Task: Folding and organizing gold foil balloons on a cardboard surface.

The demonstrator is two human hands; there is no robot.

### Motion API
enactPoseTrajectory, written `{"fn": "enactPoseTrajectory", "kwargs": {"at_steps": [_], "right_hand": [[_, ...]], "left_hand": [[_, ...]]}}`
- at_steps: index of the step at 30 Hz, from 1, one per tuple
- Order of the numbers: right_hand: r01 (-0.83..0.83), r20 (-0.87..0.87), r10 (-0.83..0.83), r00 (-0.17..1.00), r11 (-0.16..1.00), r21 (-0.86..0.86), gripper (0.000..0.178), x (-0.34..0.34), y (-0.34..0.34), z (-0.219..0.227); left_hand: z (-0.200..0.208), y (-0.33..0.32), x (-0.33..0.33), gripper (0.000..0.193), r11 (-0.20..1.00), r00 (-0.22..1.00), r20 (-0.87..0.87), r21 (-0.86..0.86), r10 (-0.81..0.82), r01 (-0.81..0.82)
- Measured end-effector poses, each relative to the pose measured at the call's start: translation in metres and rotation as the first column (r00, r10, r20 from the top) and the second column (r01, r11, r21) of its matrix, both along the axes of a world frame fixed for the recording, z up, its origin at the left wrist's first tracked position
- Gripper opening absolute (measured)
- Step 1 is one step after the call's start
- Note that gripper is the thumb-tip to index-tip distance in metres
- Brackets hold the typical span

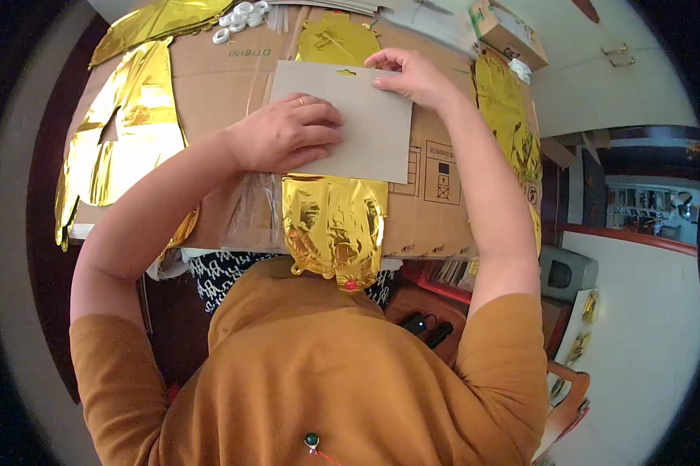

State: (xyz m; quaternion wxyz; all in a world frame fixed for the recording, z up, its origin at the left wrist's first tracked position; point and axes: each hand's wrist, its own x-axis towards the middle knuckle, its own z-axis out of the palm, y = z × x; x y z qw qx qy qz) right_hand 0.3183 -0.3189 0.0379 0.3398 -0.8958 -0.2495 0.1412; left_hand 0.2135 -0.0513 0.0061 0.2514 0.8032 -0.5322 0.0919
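A grey card [365,128] with a small hanger slot near its upper edge lies across a flat gold foil balloon [334,221]. The balloon shows above and below the card, and its lower end hangs over the near edge of the cardboard. On the card's left part rests my left hand [297,132], its slightly bent fingers lying over the surface, with a ring on one finger. At the upper right corner my right hand [414,76] has the card's edge between thumb and fingers. What lies under the card is hidden.
A cardboard sheet [210,101] covers the table. More gold foil balloons lie at the left [136,144] and right [509,116]. Several white rolls [245,14] sit at the back, and a small cardboard box [509,35] stands at the back right.
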Motion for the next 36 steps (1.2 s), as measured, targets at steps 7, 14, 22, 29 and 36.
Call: {"fn": "enactPoseTrajectory", "kwargs": {"at_steps": [7, 14, 22, 29, 36], "right_hand": [[-0.248, 0.578, 0.273, 0.769, 0.961, -0.124, 0.058, -0.157, -0.036, 0.028], [-0.268, 0.626, 0.365, 0.689, 0.931, -0.249, 0.062, -0.262, -0.057, -0.033], [-0.133, 0.787, 0.172, 0.593, 0.984, -0.115, 0.023, -0.26, -0.023, -0.038], [-0.179, 0.801, 0.18, 0.57, 0.979, -0.093, 0.021, -0.252, -0.021, -0.027], [-0.187, 0.761, 0.09, 0.642, 0.981, 0.042, 0.019, -0.234, -0.019, -0.005]], "left_hand": [[-0.004, -0.001, 0.001, 0.025, 1.0, 1.0, 0.027, -0.013, -0.012, 0.012], [-0.006, 0.0, 0.002, 0.027, 0.999, 1.0, -0.002, -0.035, -0.018, 0.018], [-0.001, 0.001, 0.004, 0.028, 0.999, 0.999, 0.041, -0.019, -0.031, 0.031], [0.006, 0.003, 0.007, 0.033, 0.992, 0.993, 0.08, 0.098, -0.09, 0.082], [0.004, -0.001, 0.007, 0.033, 0.991, 0.989, 0.096, 0.083, -0.111, 0.103]]}}
